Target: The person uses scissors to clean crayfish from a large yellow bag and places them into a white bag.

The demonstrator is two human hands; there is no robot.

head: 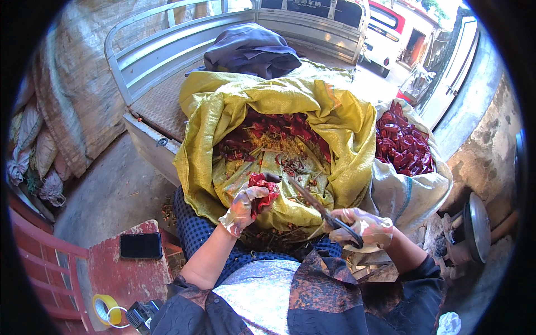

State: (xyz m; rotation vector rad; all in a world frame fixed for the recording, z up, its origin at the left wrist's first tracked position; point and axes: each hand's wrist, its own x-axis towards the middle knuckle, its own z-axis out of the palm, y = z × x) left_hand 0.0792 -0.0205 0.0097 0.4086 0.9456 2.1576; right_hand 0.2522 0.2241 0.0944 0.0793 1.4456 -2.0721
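Observation:
My left hand (pixel 245 207), in a patterned glove, grips a few dried red chilies (pixel 264 193) over the near rim of a yellow woven sack (pixel 351 163). Also gloved, my right hand (pixel 362 228) holds scissors (pixel 312 197) by their dark handles, the blades pointing up and left towards the chilies without touching them. Inside the rolled-down sack lie whole dried chilies (pixel 289 123) along the far side. Loose yellow seeds (pixel 272 144) and cut stems (pixel 293 169) are scattered in its middle. A white woven sack (pixel 423 188) to the right is heaped with dark red chilies (pixel 402 144).
The yellow sack leans on a metal truck bed (pixel 163 83) bearing dark cloth (pixel 251 50). On the red wooden bench (pixel 125 280) at my left lie a phone (pixel 140 245) and a yellow tape roll (pixel 104 310). A round metal lid (pixel 477 228) stands at the right.

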